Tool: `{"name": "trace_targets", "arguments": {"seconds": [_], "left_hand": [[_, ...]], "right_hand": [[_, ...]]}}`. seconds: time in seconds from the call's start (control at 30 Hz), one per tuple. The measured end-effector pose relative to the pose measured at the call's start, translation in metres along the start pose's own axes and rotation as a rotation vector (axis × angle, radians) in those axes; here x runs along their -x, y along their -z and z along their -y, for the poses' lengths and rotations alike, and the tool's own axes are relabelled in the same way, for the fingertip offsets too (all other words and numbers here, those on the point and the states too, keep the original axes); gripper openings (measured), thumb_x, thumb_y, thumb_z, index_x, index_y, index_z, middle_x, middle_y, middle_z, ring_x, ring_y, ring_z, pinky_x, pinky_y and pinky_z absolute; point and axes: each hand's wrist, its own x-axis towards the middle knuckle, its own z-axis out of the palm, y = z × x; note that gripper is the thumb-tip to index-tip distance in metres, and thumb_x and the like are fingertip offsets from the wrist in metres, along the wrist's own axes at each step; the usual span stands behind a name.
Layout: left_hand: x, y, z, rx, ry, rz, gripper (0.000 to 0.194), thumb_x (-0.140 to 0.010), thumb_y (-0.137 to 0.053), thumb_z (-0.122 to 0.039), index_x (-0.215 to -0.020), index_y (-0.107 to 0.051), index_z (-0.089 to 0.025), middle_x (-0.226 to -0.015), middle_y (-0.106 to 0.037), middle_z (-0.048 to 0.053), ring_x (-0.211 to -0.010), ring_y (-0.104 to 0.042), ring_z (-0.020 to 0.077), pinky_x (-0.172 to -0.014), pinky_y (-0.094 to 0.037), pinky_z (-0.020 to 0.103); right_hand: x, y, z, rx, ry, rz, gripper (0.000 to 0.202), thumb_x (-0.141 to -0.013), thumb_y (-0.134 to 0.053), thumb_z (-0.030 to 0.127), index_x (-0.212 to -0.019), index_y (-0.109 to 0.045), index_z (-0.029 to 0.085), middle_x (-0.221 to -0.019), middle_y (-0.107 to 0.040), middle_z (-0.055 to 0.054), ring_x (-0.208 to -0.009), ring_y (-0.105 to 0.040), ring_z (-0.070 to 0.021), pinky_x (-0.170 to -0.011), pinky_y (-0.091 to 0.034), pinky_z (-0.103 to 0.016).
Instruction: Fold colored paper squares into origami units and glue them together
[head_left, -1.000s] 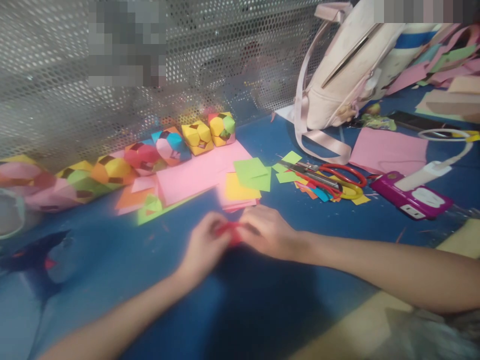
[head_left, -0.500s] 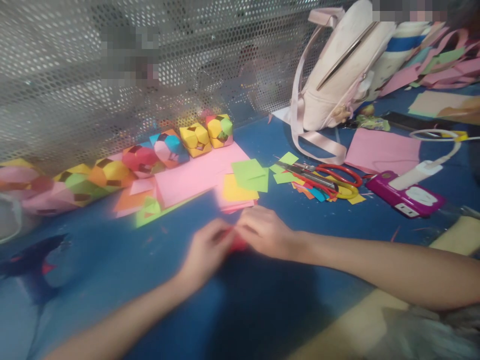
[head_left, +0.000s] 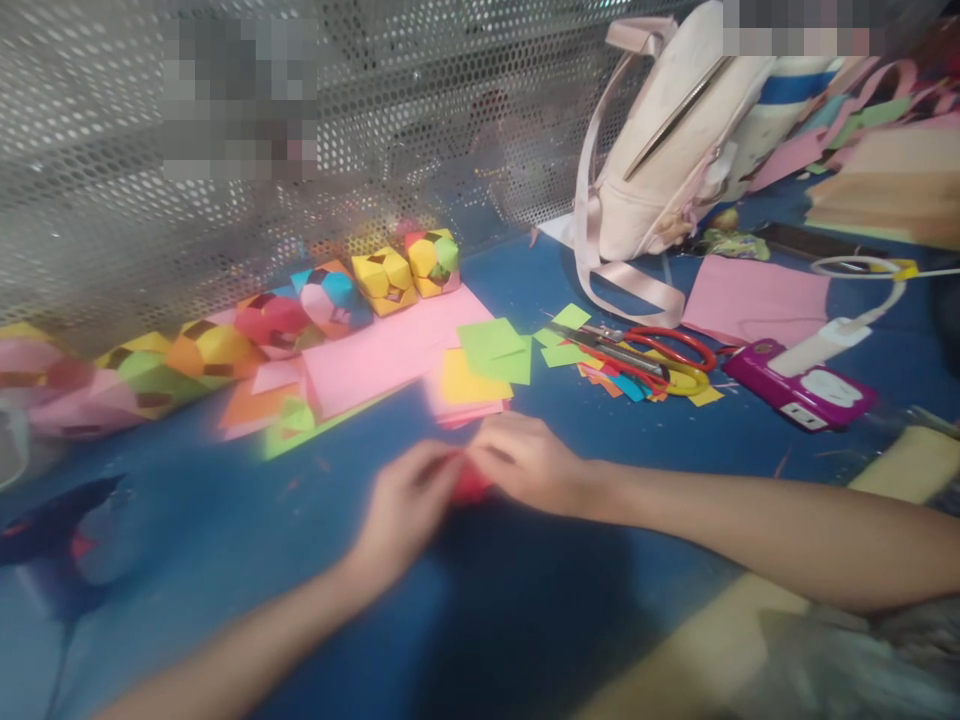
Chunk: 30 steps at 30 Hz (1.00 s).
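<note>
A small piece of red paper [head_left: 471, 482] sits between my two hands, low over the blue tabletop [head_left: 315, 530]; its shape is mostly covered by fingers. My left hand [head_left: 409, 500] pinches its left side, and my right hand [head_left: 525, 462] is closed on its right side, fingertips nearly meeting. Just beyond them lie pink sheets with a yellow square [head_left: 480, 375] and light green squares [head_left: 491, 348] on top. A large pink sheet [head_left: 382, 355] is spread farther left.
Folded paper cubes [head_left: 384, 278] line the perforated metal panel [head_left: 337, 150]. Scissors [head_left: 667, 350] and a cutter lie among paper scraps on the right. Beyond are a purple power strip [head_left: 802, 385] with a white cable, and a pale backpack [head_left: 652, 140]. A dark glue gun-like tool [head_left: 64, 540] stands left.
The view has shifted slightly, so the things on the table appear a little farther left. Both hands keep hold of the red paper, and slightly more of it shows.
</note>
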Motion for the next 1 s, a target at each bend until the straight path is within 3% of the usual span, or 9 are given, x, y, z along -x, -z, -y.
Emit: {"name": "trace_targets", "arguments": {"seconds": [0.27,0.5,0.67,1.0], "left_hand": [[0.001,0.0002,0.0054,0.021,-0.009,-0.098,0.011,-0.081,-0.053,-0.023,-0.084,-0.063,-0.018,-0.084,-0.066,0.003,-0.075,-0.061,0.0148,-0.068,-0.048,0.025],[-0.0012,-0.0003,0.0016,-0.003,0.047,-0.02,0.011,-0.08,-0.055,-0.027,-0.084,-0.061,-0.018,-0.076,-0.065,0.001,-0.068,-0.059,0.0136,-0.06,-0.046,0.023],[-0.0015,0.0016,0.0029,-0.024,0.037,-0.07,0.008,-0.078,-0.055,-0.022,-0.076,-0.06,-0.018,-0.069,-0.062,-0.001,-0.063,-0.057,0.0125,-0.058,-0.044,0.022],[-0.002,0.0005,0.0059,-0.045,0.014,-0.044,0.011,-0.079,-0.054,-0.023,-0.081,-0.065,-0.019,-0.073,-0.066,0.0,-0.063,-0.058,0.0121,-0.058,-0.045,0.021]], "right_hand": [[0.0009,-0.0036,-0.002,0.113,-0.071,0.053,0.017,-0.083,-0.046,0.02,-0.066,-0.049,0.018,-0.063,-0.058,-0.001,-0.06,-0.051,-0.0136,-0.061,-0.039,-0.026],[0.0033,-0.0081,-0.0071,0.138,0.017,0.039,0.022,-0.085,-0.044,0.016,-0.063,-0.05,0.017,-0.061,-0.059,-0.002,-0.061,-0.052,-0.0144,-0.065,-0.04,-0.027],[0.0013,-0.0031,-0.0021,0.043,-0.035,0.007,0.014,-0.083,-0.051,0.02,-0.069,-0.051,0.017,-0.064,-0.058,-0.001,-0.062,-0.052,-0.013,-0.063,-0.039,-0.025],[0.001,-0.0023,-0.0024,0.029,-0.037,-0.024,0.023,-0.086,-0.045,0.017,-0.063,-0.044,0.018,-0.059,-0.054,0.001,-0.057,-0.047,-0.0112,-0.059,-0.037,-0.024]]}}
